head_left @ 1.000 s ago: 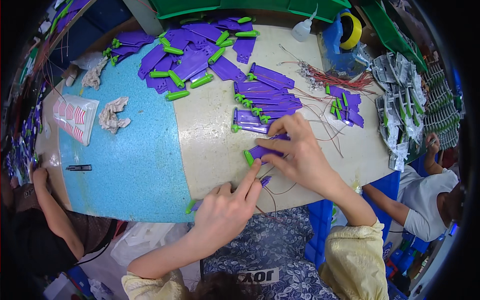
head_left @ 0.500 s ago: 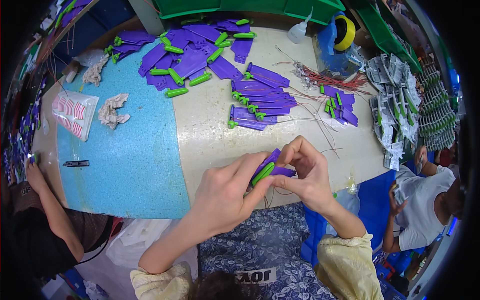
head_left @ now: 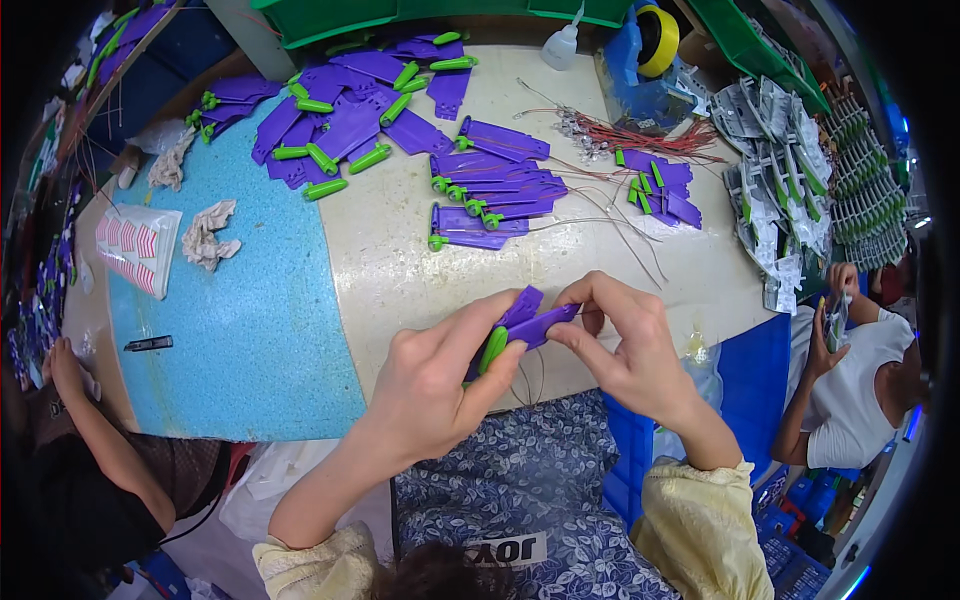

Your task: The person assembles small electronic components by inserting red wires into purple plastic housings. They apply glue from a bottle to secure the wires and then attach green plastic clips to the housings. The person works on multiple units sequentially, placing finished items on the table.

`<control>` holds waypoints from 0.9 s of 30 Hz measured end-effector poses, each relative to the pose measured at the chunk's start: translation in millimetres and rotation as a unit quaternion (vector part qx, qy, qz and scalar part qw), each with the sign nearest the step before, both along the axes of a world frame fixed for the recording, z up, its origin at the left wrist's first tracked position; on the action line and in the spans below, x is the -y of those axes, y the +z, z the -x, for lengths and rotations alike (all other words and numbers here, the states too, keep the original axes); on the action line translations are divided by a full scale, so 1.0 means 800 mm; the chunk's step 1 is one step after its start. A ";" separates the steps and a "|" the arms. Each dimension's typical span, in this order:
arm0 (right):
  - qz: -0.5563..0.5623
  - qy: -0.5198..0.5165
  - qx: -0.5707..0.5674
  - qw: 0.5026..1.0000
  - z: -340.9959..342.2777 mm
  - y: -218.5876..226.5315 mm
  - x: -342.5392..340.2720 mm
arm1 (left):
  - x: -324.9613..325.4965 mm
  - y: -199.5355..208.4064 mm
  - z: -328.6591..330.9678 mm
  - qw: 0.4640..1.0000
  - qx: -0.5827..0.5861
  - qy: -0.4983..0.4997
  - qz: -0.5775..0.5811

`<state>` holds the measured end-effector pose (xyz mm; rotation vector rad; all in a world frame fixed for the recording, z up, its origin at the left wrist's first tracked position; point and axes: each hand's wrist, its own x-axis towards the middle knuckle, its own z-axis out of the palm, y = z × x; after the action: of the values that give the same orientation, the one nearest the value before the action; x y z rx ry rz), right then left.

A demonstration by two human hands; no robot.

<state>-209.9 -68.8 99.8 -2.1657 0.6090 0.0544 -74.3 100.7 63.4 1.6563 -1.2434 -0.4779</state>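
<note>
Above the table's front edge, my left hand (head_left: 425,375) grips a purple plastic part (head_left: 535,326) with a rounded green piece (head_left: 494,350) at its near left end. My left thumb presses beside the green piece. My right hand (head_left: 640,355) pinches the part's right tip between thumb and forefinger. Thin wires (head_left: 530,378) hang below the part. Farther back lie several purple parts with green ends (head_left: 510,190), wires trailing off to their right. Whatever sits under my left fingers is hidden.
A heap of purple and green parts (head_left: 350,120) lies at the back. Red wires (head_left: 635,140), smaller purple pieces (head_left: 665,190) and stacked grey parts (head_left: 765,180) are at right. A cutter knife (head_left: 149,343) lies on the blue mat (head_left: 260,300). People work on both sides.
My hands have moved slightly left with the part and turned it, so more purple shows between them. My right fingers have shifted from beside the green piece to the part's right tip.
</note>
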 end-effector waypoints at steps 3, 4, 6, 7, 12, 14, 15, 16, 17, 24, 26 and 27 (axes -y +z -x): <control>0.073 0.077 0.141 0.984 0.008 -0.013 0.008 | 0.009 0.013 0.005 0.999 0.050 -0.013 0.013; 0.027 0.080 0.181 0.980 0.005 -0.010 0.006 | 0.008 0.015 0.007 0.997 0.068 -0.024 -0.006; -0.009 0.122 0.187 0.975 0.001 -0.007 0.006 | 0.010 0.016 0.017 0.993 0.101 -0.039 -0.042; -0.025 0.143 0.187 0.972 -0.001 -0.004 0.008 | 0.010 0.016 0.018 0.994 0.096 -0.040 -0.041; -0.040 0.117 0.220 0.968 0.007 -0.031 0.002 | 0.009 0.020 0.020 0.997 0.045 -0.050 -0.028; -0.065 0.099 0.239 0.964 0.009 -0.040 -0.002 | 0.009 0.018 0.020 0.998 0.039 -0.050 -0.021; -0.072 0.093 0.246 0.962 0.009 -0.044 -0.004 | 0.009 0.017 0.020 0.998 0.035 -0.050 -0.018; -0.079 0.087 0.253 0.960 0.008 -0.045 -0.005 | 0.008 0.017 0.020 0.998 0.029 -0.048 -0.017; -0.082 0.089 0.241 0.963 0.008 -0.043 -0.005 | 0.008 0.017 0.019 0.999 0.023 -0.047 -0.017; -0.169 0.027 0.191 0.967 0.000 -0.039 -0.008 | 0.007 0.001 0.013 0.997 0.070 -0.002 0.009; -0.111 -0.005 0.163 0.980 0.012 -0.043 0.003 | 0.002 -0.002 0.003 1.000 0.016 0.002 -0.014; -0.098 0.002 0.124 0.987 0.016 -0.038 0.007 | -0.002 -0.003 -0.004 1.000 -0.011 0.003 -0.026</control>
<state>-223.0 -74.8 69.6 -1.9456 0.4364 -0.1467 -71.0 102.5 60.7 1.6951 -1.2186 -0.5268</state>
